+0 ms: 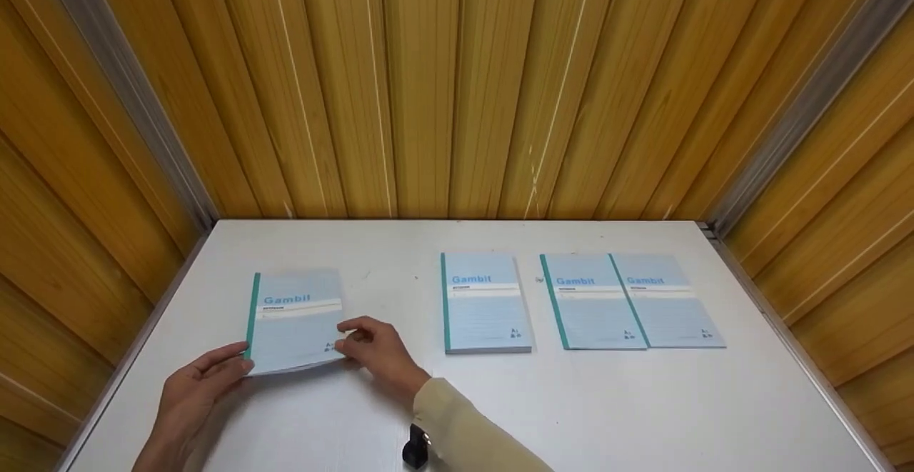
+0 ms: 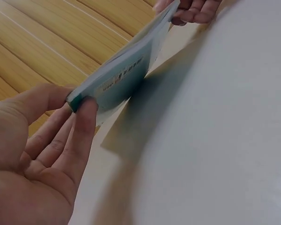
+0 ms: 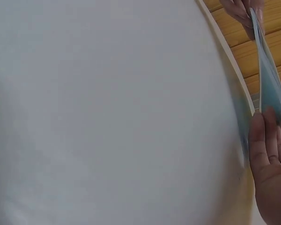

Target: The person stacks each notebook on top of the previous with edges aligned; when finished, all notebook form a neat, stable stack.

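A light blue notebook marked "Gambit", with a green spine strip, is held at the left of the white table. My left hand pinches its lower left corner by the spine, thumb on the front cover and fingers underneath. At the lower right corner my right hand grips the opposite edge. The left wrist view has the notebook raised and tilted, its shadow on the table below. Seen from the right wrist, the right hand's fingers lie against the cover, while the left hand holds the far end.
A thick stack of matching notebooks stands right of the hands. Farther right, one notebook overlaps another notebook along its spine. Wood-patterned walls enclose the table. A small black object shows below the right sleeve.
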### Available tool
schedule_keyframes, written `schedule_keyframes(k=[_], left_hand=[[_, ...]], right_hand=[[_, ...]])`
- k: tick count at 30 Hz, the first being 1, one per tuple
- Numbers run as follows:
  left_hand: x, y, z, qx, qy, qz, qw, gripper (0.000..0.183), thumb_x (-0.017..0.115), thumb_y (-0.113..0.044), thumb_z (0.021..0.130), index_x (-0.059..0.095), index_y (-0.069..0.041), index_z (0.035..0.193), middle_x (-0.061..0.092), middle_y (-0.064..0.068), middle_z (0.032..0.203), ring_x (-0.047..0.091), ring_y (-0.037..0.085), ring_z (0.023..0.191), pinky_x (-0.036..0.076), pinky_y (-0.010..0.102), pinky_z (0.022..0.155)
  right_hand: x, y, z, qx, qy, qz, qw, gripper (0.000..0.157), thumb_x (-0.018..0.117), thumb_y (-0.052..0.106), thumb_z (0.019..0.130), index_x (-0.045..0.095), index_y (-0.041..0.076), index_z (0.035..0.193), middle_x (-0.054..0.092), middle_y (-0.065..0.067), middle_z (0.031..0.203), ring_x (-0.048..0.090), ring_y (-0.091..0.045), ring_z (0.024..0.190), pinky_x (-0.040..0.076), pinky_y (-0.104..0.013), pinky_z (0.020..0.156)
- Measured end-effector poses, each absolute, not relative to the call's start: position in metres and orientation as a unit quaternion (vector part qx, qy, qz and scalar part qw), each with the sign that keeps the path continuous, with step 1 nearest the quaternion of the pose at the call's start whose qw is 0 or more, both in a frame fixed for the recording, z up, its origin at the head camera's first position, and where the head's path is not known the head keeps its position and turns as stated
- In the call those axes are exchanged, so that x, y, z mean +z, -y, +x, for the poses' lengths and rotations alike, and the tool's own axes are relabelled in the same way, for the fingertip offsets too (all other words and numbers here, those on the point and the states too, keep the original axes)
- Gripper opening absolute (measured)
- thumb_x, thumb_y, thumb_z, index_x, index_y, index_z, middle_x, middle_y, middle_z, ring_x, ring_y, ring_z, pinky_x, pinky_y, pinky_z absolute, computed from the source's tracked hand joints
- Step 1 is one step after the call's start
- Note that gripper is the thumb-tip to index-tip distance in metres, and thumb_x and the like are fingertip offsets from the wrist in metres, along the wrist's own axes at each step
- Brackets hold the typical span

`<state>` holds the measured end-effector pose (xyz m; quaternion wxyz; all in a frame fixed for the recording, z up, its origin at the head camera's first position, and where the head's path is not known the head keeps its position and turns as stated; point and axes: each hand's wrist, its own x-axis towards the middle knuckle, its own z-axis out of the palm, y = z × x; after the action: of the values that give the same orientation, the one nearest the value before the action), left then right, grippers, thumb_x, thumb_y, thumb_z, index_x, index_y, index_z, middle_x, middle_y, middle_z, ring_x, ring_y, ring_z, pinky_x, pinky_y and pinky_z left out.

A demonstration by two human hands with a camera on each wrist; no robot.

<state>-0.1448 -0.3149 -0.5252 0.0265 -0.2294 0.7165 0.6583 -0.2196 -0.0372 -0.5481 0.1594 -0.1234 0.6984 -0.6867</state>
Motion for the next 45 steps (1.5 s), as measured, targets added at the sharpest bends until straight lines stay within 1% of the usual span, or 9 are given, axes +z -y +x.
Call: schedule_keyframes(k=[3,9,13,18,23,27,34,40,45], left_hand=[[-0.524,0.308,-0.146,0.662,-0.717,-0.219,0.015,0.07,0.089,-0.022,0.089,0.058,0.0,0.148,0.074,0.002,0.123,0.072,0.006,0.098,0.06,0.028,0.09],[-0.519,0.293,-0.149,0.653,-0.735,-0.184,-0.003,0.066,0.087,-0.021,0.092,0.058,0.001,0.147,0.072,0.008,0.129,0.073,0.009,0.101,0.059,0.033,0.094],[-0.516,0.282,-0.152,0.65,-0.743,-0.161,-0.006,0.062,0.085,-0.019,0.094,0.058,0.002,0.146,0.069,0.012,0.133,0.072,0.011,0.104,0.059,0.033,0.095],[-0.513,0.268,-0.153,0.651,-0.745,-0.145,-0.002,0.06,0.086,-0.018,0.092,0.061,0.001,0.143,0.069,0.014,0.135,0.072,0.013,0.106,0.059,0.03,0.093],[-0.511,0.257,-0.156,0.638,-0.758,-0.138,-0.006,0.059,0.088,-0.017,0.09,0.064,-0.001,0.142,0.069,0.013,0.136,0.072,0.014,0.107,0.059,0.025,0.091],[-0.511,0.248,-0.158,0.628,-0.768,-0.127,-0.016,0.058,0.089,-0.018,0.088,0.066,-0.003,0.139,0.069,0.013,0.136,0.072,0.015,0.107,0.058,0.023,0.089],[-0.513,0.229,-0.162,0.636,-0.765,-0.101,-0.013,0.062,0.09,-0.017,0.087,0.065,-0.005,0.142,0.064,0.014,0.144,0.072,0.02,0.103,0.058,0.024,0.087],[-0.514,0.211,-0.166,0.638,-0.766,-0.082,-0.013,0.057,0.09,-0.015,0.086,0.068,-0.006,0.138,0.066,0.012,0.141,0.07,0.023,0.109,0.058,0.024,0.088],[-0.514,0.194,-0.172,0.631,-0.774,-0.059,-0.01,0.051,0.087,-0.011,0.089,0.07,-0.007,0.137,0.067,0.009,0.139,0.068,0.024,0.112,0.057,0.024,0.089]], right_hand=[[-0.546,0.03,-0.22,-0.686,-0.701,-0.119,0.156,0.026,0.077,0.008,0.097,0.074,0.008,0.123,0.066,-0.003,0.099,0.07,-0.016,0.085,0.062,-0.03,0.082],[-0.539,0.011,-0.222,-0.697,-0.689,-0.124,0.151,0.033,0.08,0.008,0.095,0.073,0.008,0.128,0.068,-0.004,0.112,0.072,-0.02,0.092,0.062,-0.034,0.086],[-0.534,-0.004,-0.224,-0.709,-0.676,-0.131,0.155,0.036,0.081,0.009,0.094,0.072,0.007,0.129,0.067,-0.006,0.113,0.073,-0.02,0.094,0.062,-0.037,0.088],[-0.53,-0.02,-0.224,-0.733,-0.648,-0.134,0.157,0.041,0.082,0.005,0.092,0.071,0.002,0.131,0.065,-0.011,0.111,0.073,-0.02,0.091,0.062,-0.04,0.088],[-0.53,-0.033,-0.222,-0.725,-0.657,-0.141,0.149,0.043,0.081,0.005,0.091,0.069,0.001,0.133,0.065,-0.011,0.118,0.074,-0.022,0.086,0.062,-0.037,0.085],[-0.529,-0.044,-0.221,-0.717,-0.668,-0.142,0.14,0.044,0.082,0.007,0.091,0.069,0.002,0.134,0.065,-0.011,0.123,0.073,-0.023,0.086,0.061,-0.034,0.085],[-0.528,-0.068,-0.221,-0.67,-0.719,-0.158,0.096,0.048,0.084,0.013,0.092,0.07,0.006,0.137,0.065,-0.008,0.121,0.07,-0.018,0.093,0.059,-0.027,0.079],[-0.529,-0.09,-0.218,-0.646,-0.74,-0.173,0.076,0.05,0.083,0.015,0.093,0.068,0.005,0.14,0.066,-0.01,0.124,0.068,-0.02,0.097,0.057,-0.024,0.08],[-0.528,-0.11,-0.217,-0.633,-0.751,-0.178,0.06,0.05,0.082,0.012,0.094,0.067,0.004,0.141,0.066,-0.012,0.125,0.067,-0.021,0.097,0.056,-0.023,0.081]])
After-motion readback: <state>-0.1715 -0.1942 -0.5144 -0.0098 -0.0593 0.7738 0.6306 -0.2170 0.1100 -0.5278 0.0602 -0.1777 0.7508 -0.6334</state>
